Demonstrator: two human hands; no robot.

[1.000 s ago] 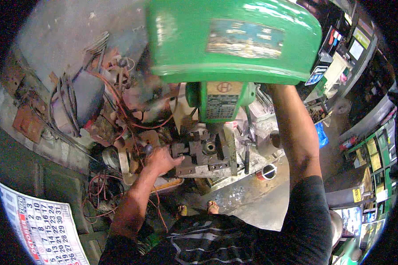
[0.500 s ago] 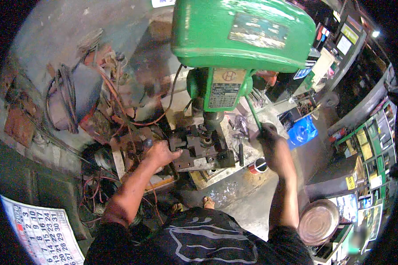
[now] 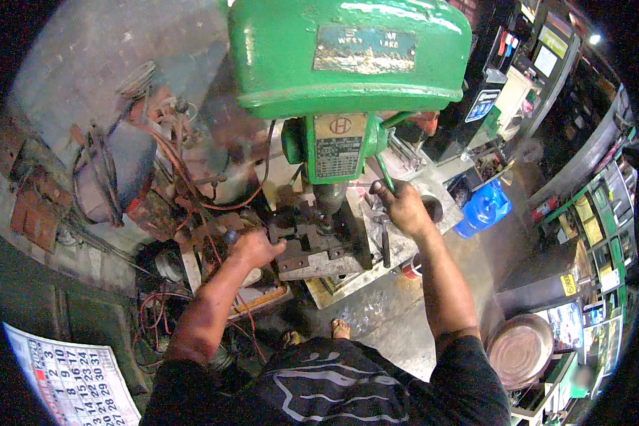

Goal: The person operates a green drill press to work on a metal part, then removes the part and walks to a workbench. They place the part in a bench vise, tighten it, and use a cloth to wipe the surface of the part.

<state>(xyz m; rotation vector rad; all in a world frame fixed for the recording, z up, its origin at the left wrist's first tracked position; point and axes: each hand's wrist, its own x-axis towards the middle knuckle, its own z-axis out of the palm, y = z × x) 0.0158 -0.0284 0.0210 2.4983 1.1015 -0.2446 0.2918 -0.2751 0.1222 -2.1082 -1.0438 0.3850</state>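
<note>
A green drill press (image 3: 355, 71) stands in front of me, its dark chuck (image 3: 330, 197) over a heavy dark steel block (image 3: 316, 264) on the machine's table. My right hand (image 3: 407, 207) is closed round the lower end of the green feed lever (image 3: 385, 170), right of the chuck. My left hand (image 3: 254, 250) is closed at the left of the block, its thumb pointing toward the block. A dark rounded handle end (image 3: 231, 236) shows past its fingers. The rest of that handle is hidden by the hand. Whatever lies right under the chuck is too dark to make out.
A black-handled tool (image 3: 385, 245) lies right of the block, and a red can (image 3: 412, 268) sits by the bench edge. Cables (image 3: 106, 170) hang at the left. Farther right are a blue plastic bag (image 3: 484, 207) and a round rusty disc (image 3: 520, 351).
My right hand has brought the feed lever's end leftward and in toward the machine. The chuck looks lower against the block. My left hand stays beside the block; the whole view has shifted somewhat.
</note>
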